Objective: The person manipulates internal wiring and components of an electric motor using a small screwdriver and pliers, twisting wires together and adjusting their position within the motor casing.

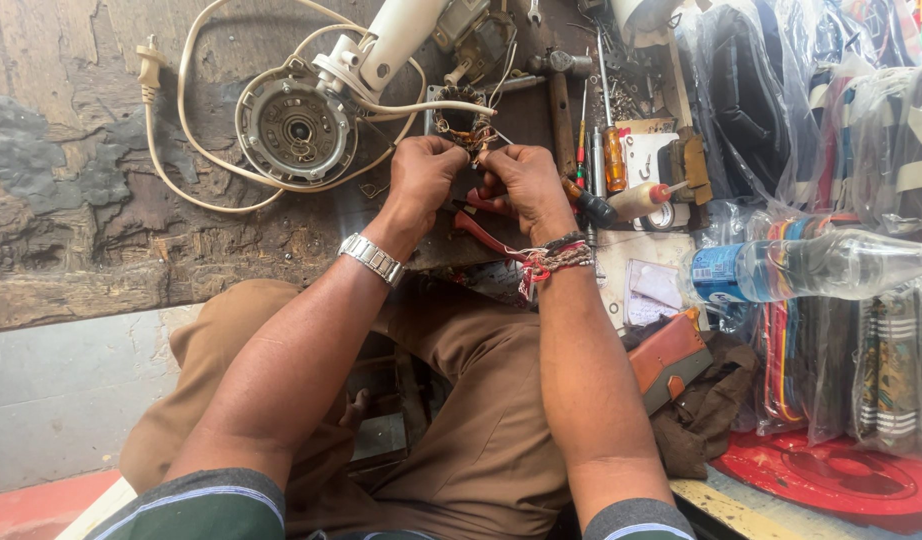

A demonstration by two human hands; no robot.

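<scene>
Both hands [476, 180] on copper motor winding [461, 125], red pliers [481, 232] below

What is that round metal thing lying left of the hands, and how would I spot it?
Start at the worn wooden bench and follow the cream cable looping across it. Inside that loop, left of the left hand, lies a round grey motor housing. Unlike the tools nearby, it is disc-shaped, attached to a white tube.
</scene>
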